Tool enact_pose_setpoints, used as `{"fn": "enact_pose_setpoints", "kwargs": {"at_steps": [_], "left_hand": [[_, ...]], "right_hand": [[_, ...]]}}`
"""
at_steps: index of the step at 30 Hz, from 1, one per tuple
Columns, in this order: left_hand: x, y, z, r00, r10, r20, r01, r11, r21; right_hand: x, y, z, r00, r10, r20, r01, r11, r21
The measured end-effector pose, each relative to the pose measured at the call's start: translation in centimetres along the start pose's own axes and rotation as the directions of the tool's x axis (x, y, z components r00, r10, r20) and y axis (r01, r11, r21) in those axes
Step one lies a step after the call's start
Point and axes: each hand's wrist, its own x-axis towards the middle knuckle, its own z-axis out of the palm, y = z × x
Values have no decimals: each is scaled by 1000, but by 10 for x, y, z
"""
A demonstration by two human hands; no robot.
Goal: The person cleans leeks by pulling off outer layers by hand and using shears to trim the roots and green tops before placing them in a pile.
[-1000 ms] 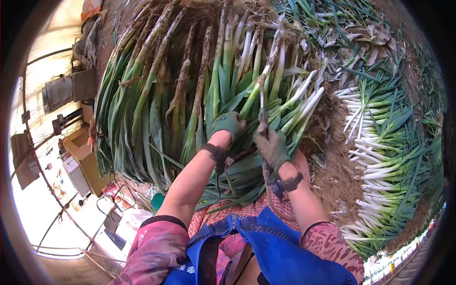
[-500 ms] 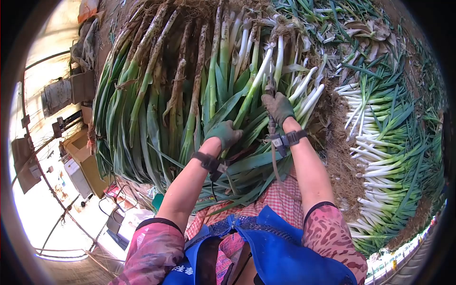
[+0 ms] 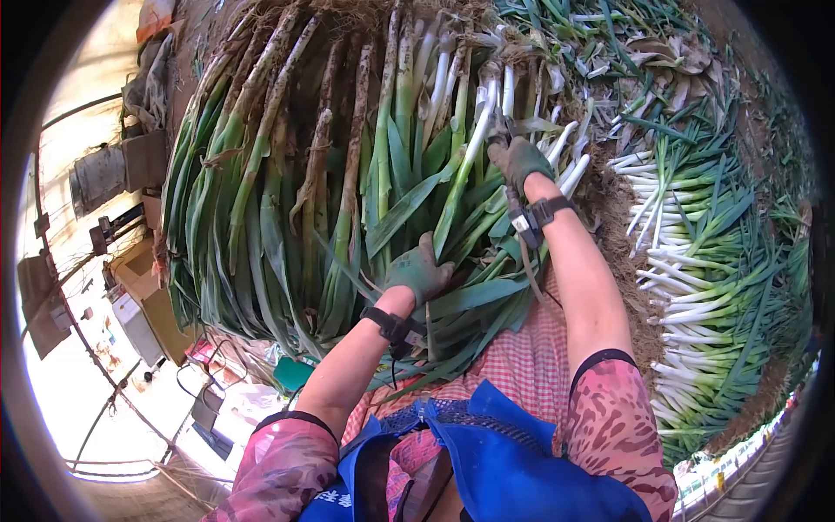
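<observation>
My left hand point(image 3: 422, 271), in a green work glove, is closed around the green leaves of a leek point(image 3: 470, 157). The leek's white shank points away from me, its roots at the far end. In my right hand point(image 3: 520, 162), also gloved, is a dark air gun point(image 3: 502, 130) with a hose point(image 3: 528, 271) trailing down toward my lap. The tip of the air gun is right beside the white part of the leek. Soil-covered leeks point(image 3: 252, 165) lie in a thick row to the left of my hands, and a few white-stemmed leeks point(image 3: 571, 174) are just right of the air gun.
Cleaned leeks point(image 3: 687, 291) are stacked in a long row on the right, white ends toward me. Root debris point(image 3: 628, 313) covers the ground between. Leaf scraps point(image 3: 674, 56) lie at the far right. Boxes point(image 3: 143, 291) stand at left; a checkered cloth point(image 3: 522, 348) covers my lap.
My left hand has drawn a little toward my body, and the leek has shifted with it. My right hand has moved slightly right and away from me with the air gun.
</observation>
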Motion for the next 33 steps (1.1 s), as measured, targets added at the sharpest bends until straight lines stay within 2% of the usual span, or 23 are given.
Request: {"fn": "enact_pose_setpoints", "kwargs": {"at_steps": [1,3,4,6,8,9,10,12,13,14,15,16,17,20,21,23,24,26,28,29,30,32,33], "left_hand": [[2,1,4,1000,-7,2,7,1000,10],[6,9,16,1000,-26,10,25,999,32],[5,20,15,991,-34,129,32,999,14],[-1,44,42,995,-42,92,36,998,61],[1,50,78,995,60,75,-66,995,77],[4,47,89,994,101,41,-104,992,72],[3,48,77,995,89,53,-91,996,21],[4,39,48,995,67,78,-61,995,-81],[4,20,37,979,175,-100,-190,966,-174],[10,-3,34,839,246,-486,-366,915,-167],[-1,-3,-1,799,149,-583,-311,931,-189],[10,-24,-14,627,147,-765,-290,955,-54],[12,-30,-34,617,50,-786,-217,970,-109],[39,-26,-41,561,102,-821,128,970,208],[47,-25,-48,625,41,-780,151,974,172],[59,-23,-58,742,-85,-665,205,973,105],[56,-20,-69,765,-182,-618,204,978,-36],[48,-14,-98,858,-246,-451,246,967,-58],[47,-16,-99,902,-145,-406,139,989,-45],[49,-18,-98,919,-94,-384,85,996,-39],[50,-17,-90,907,-89,-411,75,996,-48],[45,-16,-78,875,65,-479,-37,997,68],[52,-20,-66,886,71,-457,-100,994,-41]], "right_hand": [[-10,-1,-2,996,74,45,-75,997,17],[-21,4,5,997,68,30,-67,998,-21],[-26,5,7,998,58,33,-57,998,-8],[-27,7,24,999,20,37,-20,1000,-6],[-48,-5,37,997,-76,31,75,996,43],[-60,-10,41,997,-56,46,54,997,58],[-70,-5,50,994,-91,54,90,996,30],[-94,3,67,995,-102,16,98,982,164],[-115,5,63,991,-118,63,107,981,159],[-135,7,58,985,-133,112,115,981,155],[-150,10,65,983,-149,110,124,971,206],[-163,8,74,981,-162,109,130,958,257],[-184,-11,57,972,-209,106,158,918,364],[-184,-16,76,960,-272,62,206,841,500],[-175,-18,82,970,-218,110,130,842,524],[-162,-21,83,981,-182,71,143,917,373],[-157,-23,85,984,-169,56,145,944,296],[-147,-26,89,975,-215,58,181,915,360],[-145,-46,74,976,-201,81,156,911,381],[-130,-44,82,975,-222,24,201,919,338],[-123,-49,78,976,-214,29,193,925,329],[-119,-52,74,982,-184,52,160,939,304],[-120,-43,80,985,-169,38,146,928,342]]}}
